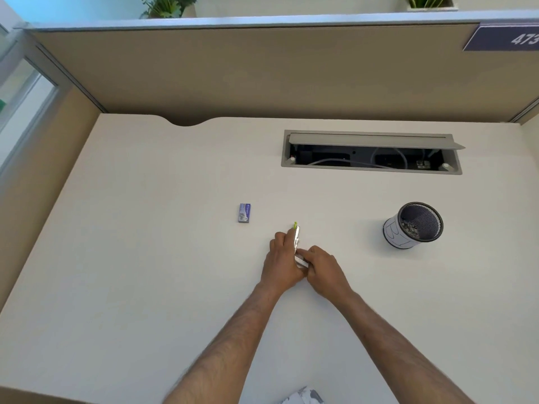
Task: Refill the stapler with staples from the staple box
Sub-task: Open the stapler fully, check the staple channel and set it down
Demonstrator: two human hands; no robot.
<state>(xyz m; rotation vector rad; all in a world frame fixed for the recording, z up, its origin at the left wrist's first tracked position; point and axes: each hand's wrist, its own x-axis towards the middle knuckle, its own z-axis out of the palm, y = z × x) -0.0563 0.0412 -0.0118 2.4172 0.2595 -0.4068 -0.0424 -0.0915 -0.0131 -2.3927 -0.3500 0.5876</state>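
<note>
Head view: both hands, left hand (282, 259) and right hand (323, 269), on stapler (297, 235).

Both hands meet over the counter (145, 258), gripping the stapler (297, 239): left hand (281, 263) around its raised top, right hand (323, 269) on the lower part, apparently opened. The staple box (244, 213) lies beyond and left of the left hand; a mesh cup (414, 225) sits well right.

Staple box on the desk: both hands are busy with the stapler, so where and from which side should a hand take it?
The staple box lies flat, long axis running away from the person, nothing touching it. Probably best: the left hand comes from above and pinches its two long side edges, since they are the narrow span.
</note>
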